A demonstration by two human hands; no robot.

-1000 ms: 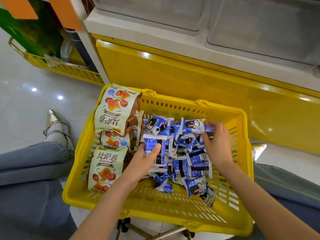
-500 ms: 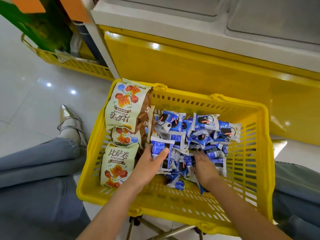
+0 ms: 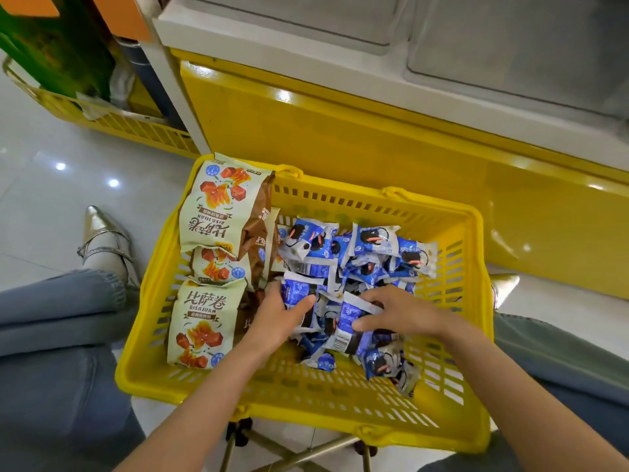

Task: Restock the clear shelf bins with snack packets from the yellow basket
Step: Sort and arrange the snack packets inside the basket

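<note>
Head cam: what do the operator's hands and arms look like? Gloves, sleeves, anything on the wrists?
Left hand and right hand are bare: no gloves, and no rings show. Both are uncovered all the way to the frame edge, with no sleeves, watch, bracelets or markings in view. The only clothing visible is blue jeans and pointed silver shoes.

VIEW: head, one wide-angle camera worn by the person | FACING: forward and steeply down | RANGE: close, within arm's reach above the yellow basket (image 3: 306, 396), mid-frame | TOP EDGE: clear shelf bins (image 3: 510, 46), cropped | DISTORTION: straight lines bow near edges
</note>
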